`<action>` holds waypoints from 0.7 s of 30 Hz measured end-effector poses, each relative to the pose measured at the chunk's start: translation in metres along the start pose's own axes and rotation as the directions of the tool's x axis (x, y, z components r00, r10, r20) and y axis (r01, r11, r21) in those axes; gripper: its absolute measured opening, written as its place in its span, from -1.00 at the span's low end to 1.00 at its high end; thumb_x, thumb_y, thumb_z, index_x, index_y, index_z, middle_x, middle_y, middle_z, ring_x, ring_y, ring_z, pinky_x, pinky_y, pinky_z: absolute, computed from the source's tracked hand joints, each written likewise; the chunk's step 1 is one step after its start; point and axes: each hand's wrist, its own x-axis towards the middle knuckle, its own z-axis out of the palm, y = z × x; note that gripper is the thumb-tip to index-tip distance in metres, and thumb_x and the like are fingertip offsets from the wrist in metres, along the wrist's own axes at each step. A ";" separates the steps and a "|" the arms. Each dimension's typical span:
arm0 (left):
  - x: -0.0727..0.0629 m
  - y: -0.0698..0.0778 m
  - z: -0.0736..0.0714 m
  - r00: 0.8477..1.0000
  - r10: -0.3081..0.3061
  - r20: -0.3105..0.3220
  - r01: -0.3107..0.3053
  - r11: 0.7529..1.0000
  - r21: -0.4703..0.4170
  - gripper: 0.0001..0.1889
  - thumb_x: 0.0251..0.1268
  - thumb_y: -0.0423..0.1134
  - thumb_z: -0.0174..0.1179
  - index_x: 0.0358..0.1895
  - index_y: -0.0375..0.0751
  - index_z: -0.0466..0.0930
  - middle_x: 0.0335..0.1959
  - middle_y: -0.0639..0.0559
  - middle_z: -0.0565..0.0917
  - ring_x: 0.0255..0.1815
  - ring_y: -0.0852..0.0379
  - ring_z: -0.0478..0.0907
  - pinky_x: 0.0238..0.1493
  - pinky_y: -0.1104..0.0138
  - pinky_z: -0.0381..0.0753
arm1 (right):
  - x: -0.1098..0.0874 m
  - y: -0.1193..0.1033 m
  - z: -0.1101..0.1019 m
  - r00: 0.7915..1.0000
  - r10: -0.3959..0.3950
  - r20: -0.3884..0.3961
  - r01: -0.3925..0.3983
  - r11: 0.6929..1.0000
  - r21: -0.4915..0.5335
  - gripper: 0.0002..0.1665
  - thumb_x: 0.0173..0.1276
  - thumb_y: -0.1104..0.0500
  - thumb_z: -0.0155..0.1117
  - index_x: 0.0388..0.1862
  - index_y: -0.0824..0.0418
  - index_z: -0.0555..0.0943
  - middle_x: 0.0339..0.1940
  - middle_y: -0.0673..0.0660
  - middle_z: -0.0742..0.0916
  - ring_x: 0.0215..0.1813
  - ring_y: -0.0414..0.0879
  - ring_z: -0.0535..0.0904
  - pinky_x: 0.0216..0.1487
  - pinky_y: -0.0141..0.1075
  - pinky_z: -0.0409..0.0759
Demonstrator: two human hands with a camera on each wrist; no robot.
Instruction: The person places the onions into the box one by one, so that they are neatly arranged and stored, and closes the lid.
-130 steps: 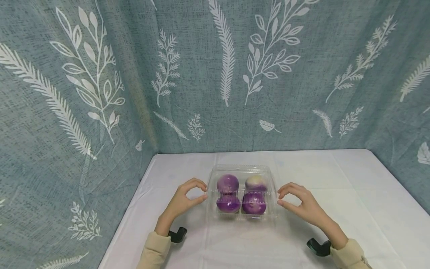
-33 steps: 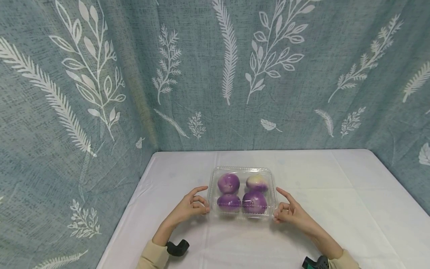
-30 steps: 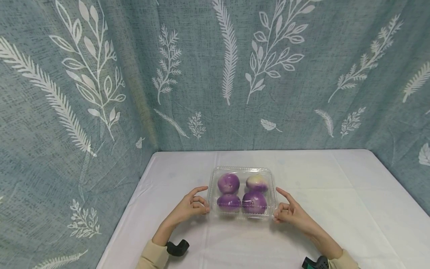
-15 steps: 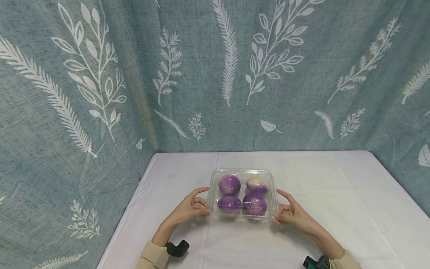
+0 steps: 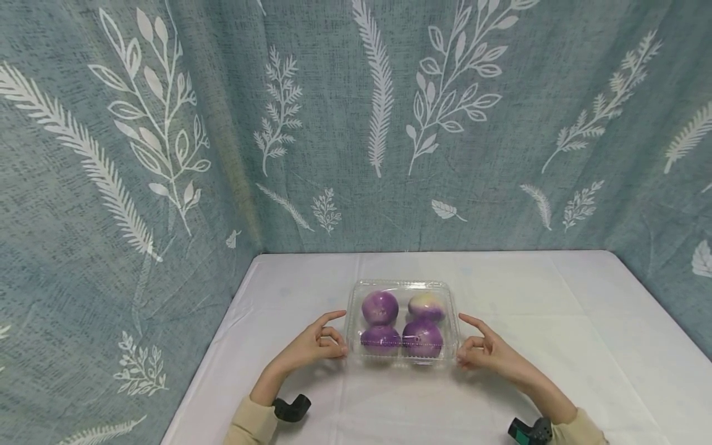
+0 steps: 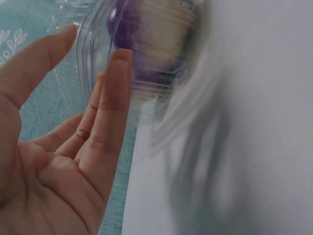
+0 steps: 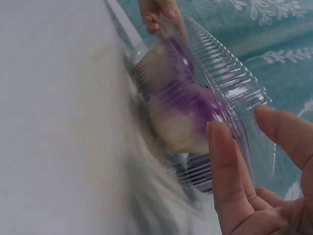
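Observation:
A clear plastic clamshell box (image 5: 403, 285) stands on the white tablecloth with its lid down. Inside sit several round, glossy purple-and-white vegetables, like peeled red onions (image 5: 381, 307). My left hand (image 5: 311, 343) is at the box's left side, thumb near the front corner, index finger stretched out along the edge. At the right side, my right hand (image 5: 489, 352) mirrors it. Both wrist views show the thumb and fingers fairly straight around the level of the plastic rim (image 7: 230, 105); neither plainly pinches it. Whether the fingertips touch the box is hard to tell.
The white cloth (image 5: 534, 309) covers the table around the box. Blue-green leaf-print curtains (image 5: 334, 123) stand behind it and along both sides. A dark camera (image 5: 293, 408) sits on the left wrist and another (image 5: 530, 431) on the right.
The ribbed line across the box's middle now lies near its front. My index fingers have straightened from a rounded, pinch-like pose. Lately only the right hand has shifted slightly outward.

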 end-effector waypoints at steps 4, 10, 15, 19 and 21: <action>0.002 0.001 -0.004 1.000 -0.007 -0.021 0.008 0.999 0.049 -0.18 0.18 -0.27 0.26 0.44 -0.17 -0.03 -0.17 -0.17 0.55 -0.25 0.03 0.64 -0.16 0.21 0.59 | 0.002 -0.001 -0.004 1.000 0.021 -0.017 -0.022 1.000 -0.021 -0.05 0.36 0.23 0.13 0.48 0.21 -0.25 -0.28 0.07 0.66 -0.21 -0.07 0.65 -0.08 -0.18 0.63; 0.004 0.002 -0.009 0.999 -0.006 -0.054 0.009 0.998 0.067 -0.23 0.22 -0.26 0.23 0.43 -0.21 0.00 -0.15 -0.19 0.55 -0.20 -0.05 0.63 -0.13 0.22 0.60 | 0.005 0.001 -0.012 1.000 -0.016 -0.023 0.015 1.000 -0.024 -0.09 0.36 0.27 0.12 0.46 0.34 -0.22 -0.29 0.09 0.63 -0.22 -0.10 0.65 -0.11 -0.22 0.64; 0.008 0.005 -0.012 0.996 -0.022 -0.087 0.031 0.994 0.104 -0.24 0.24 -0.18 0.21 0.43 -0.19 0.02 -0.08 -0.18 0.54 -0.15 -0.07 0.61 -0.10 0.24 0.56 | 0.008 0.001 -0.017 0.998 -0.035 -0.059 0.030 0.996 -0.079 -0.16 0.38 0.26 0.08 0.44 0.40 -0.16 -0.23 0.16 0.60 -0.20 -0.09 0.64 -0.13 -0.20 0.65; 0.012 0.005 -0.015 0.993 -0.015 -0.120 0.032 0.989 0.145 -0.26 0.23 -0.14 0.22 0.42 -0.17 0.06 -0.05 -0.18 0.54 -0.12 -0.07 0.60 -0.08 0.24 0.53 | 0.012 -0.001 -0.018 0.994 -0.025 -0.103 0.011 0.991 -0.134 -0.18 0.39 0.20 0.10 0.45 0.36 -0.10 -0.11 0.28 0.57 -0.18 -0.06 0.64 -0.12 -0.21 0.64; 0.015 0.004 -0.017 0.990 -0.002 -0.142 0.024 0.988 0.155 -0.27 0.24 -0.14 0.22 0.41 -0.16 0.08 -0.03 -0.19 0.54 -0.10 -0.04 0.59 -0.06 0.23 0.53 | 0.013 -0.003 -0.019 0.992 -0.015 -0.124 -0.004 0.988 -0.153 -0.19 0.39 0.17 0.10 0.45 0.32 -0.07 -0.07 0.31 0.55 -0.17 -0.07 0.64 -0.11 -0.22 0.64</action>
